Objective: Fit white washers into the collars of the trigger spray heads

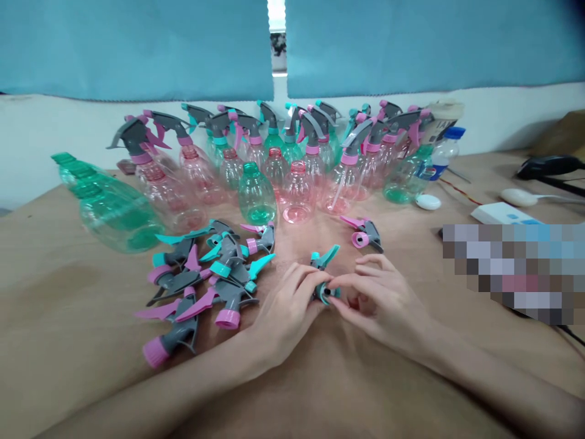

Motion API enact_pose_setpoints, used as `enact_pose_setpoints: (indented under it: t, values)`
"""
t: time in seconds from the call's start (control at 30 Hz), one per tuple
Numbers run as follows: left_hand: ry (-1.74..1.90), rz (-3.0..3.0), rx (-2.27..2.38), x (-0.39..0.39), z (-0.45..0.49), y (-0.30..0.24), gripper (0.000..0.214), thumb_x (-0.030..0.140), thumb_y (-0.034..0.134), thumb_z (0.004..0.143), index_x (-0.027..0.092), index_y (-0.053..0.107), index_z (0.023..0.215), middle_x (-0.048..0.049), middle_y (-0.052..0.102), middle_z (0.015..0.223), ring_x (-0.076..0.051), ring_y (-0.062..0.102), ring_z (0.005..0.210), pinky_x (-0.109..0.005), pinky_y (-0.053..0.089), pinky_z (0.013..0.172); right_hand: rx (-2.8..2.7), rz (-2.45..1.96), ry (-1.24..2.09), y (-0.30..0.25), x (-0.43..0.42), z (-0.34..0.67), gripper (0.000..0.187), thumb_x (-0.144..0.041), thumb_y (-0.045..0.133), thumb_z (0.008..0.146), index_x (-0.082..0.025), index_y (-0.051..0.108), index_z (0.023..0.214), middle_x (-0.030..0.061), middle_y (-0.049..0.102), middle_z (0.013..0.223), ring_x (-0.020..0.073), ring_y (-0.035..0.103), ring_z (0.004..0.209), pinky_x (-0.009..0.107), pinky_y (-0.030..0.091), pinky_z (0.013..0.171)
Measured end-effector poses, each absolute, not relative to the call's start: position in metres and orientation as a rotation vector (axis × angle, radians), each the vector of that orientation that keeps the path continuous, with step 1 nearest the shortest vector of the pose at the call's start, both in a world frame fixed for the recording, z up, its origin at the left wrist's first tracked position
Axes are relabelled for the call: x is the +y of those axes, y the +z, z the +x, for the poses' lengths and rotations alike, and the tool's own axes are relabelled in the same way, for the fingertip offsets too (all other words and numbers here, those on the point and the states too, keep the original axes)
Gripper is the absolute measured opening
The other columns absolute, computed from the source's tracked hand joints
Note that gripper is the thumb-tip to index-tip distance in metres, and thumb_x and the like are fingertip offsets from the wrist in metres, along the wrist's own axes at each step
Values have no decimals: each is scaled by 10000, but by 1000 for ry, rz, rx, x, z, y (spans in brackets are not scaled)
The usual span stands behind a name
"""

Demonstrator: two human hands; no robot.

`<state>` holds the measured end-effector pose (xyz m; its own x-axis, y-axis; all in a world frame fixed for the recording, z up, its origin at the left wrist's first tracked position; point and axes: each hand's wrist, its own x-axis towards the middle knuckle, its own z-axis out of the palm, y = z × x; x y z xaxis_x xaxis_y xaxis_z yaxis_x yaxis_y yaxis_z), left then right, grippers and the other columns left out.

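Both my hands meet at the middle of the brown table (82, 341) over a grey spray head with a teal trigger and teal cap (323, 271). My left hand (286, 311) grips its body from the left, fingers curled round it. My right hand (377, 296) pinches at the teal cap end with thumb and forefinger. A loose grey and pink spray head (365, 235) lies just beyond my right hand. An open green bottle without a head (256, 195) stands farther back.
A pile of several loose pink and teal spray heads (208, 274) lies left of my hands. Several capped pink and green bottles (311, 152) stand in a row at the back. Stacked green bottles (107, 204) lie at the left. A white box (500, 213) and a blurred patch are at the right.
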<state>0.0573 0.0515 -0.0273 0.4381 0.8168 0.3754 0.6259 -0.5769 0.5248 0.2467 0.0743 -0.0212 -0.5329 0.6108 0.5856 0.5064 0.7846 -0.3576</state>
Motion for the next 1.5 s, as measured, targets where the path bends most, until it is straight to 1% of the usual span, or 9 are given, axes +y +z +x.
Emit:
enact_pose_setpoints:
  t: [0.17, 0.33, 0.6, 0.73, 0.93, 1.1, 1.2, 1.33, 1.5]
  values:
    - [919, 2358, 1327, 52, 57, -30, 256, 120, 582, 865, 208, 516, 1096, -57, 553, 1071, -216, 538, 1008, -361, 485, 844, -2214, -898, 85, -23, 73, 245, 108, -271, 596, 848, -198, 649, 789, -61, 540, 486, 106, 490, 462, 341, 408, 774]
    - [910, 2364, 1356, 52, 56, -32, 294, 114, 579, 867, 225, 515, 1131, -54, 546, 1071, -218, 530, 1008, -375, 484, 846, -2186, -952, 168, -25, 68, 243, 133, -236, 565, 877, -187, 675, 819, -57, 568, 480, 100, 491, 431, 330, 408, 737]
    - [936, 2346, 1327, 53, 56, -33, 279, 93, 600, 848, 204, 515, 1090, -57, 544, 1055, -211, 524, 1003, -382, 474, 861, -2035, -1153, 666, -25, 62, 240, 154, -282, 570, 861, -192, 690, 899, -45, 593, 471, 133, 543, 442, 270, 418, 518]
    - [975, 2414, 1313, 54, 56, -35, 252, 106, 593, 856, 191, 521, 1081, -64, 546, 1045, -211, 527, 985, -377, 485, 842, -1858, -1292, 1077, -22, 62, 238, 176, -291, 581, 839, -173, 681, 921, -66, 535, 437, 97, 475, 357, 223, 361, 407]
    - [1011, 2563, 1336, 51, 57, -31, 176, 82, 495, 889, 170, 534, 1035, -69, 559, 993, -203, 540, 924, -366, 501, 813, -1658, -1306, 1475, -29, 65, 236, 214, -356, 614, 814, -168, 679, 890, -72, 503, 468, 61, 430, 347, 179, 315, 352]
    - [1021, 2482, 1364, 52, 58, -29, 157, 100, 523, 885, 186, 529, 1016, -52, 581, 987, -199, 550, 926, -356, 495, 814, -1570, -1197, 1632, -27, 63, 232, 275, -399, 583, 841, -160, 695, 917, -79, 453, 460, 54, 410, 343, 174, 306, 339]
    - [998, 2409, 1363, 54, 57, -30, 174, 104, 561, 867, 195, 527, 1012, -38, 592, 984, -195, 554, 927, -354, 491, 815, -1653, -1162, 1533, -25, 59, 233, 294, -378, 538, 876, -163, 692, 1005, -68, 484, 476, 71, 461, 372, 192, 347, 382]
    - [958, 2368, 1357, 54, 57, -30, 236, 95, 609, 836, 198, 527, 1032, -40, 588, 1018, -205, 550, 957, -360, 484, 822, -1952, -1142, 1016, -24, 59, 238, 261, -291, 518, 886, -172, 705, 1024, -19, 608, 565, 110, 529, 469, 245, 407, 497]
    - [913, 2333, 1359, 53, 56, -30, 284, 82, 648, 810, 200, 536, 1043, -36, 581, 1029, -207, 539, 992, -363, 468, 854, -2139, -1071, 587, -26, 64, 243, 221, -238, 516, 898, -193, 713, 986, -31, 675, 621, 104, 499, 476, 283, 420, 624]
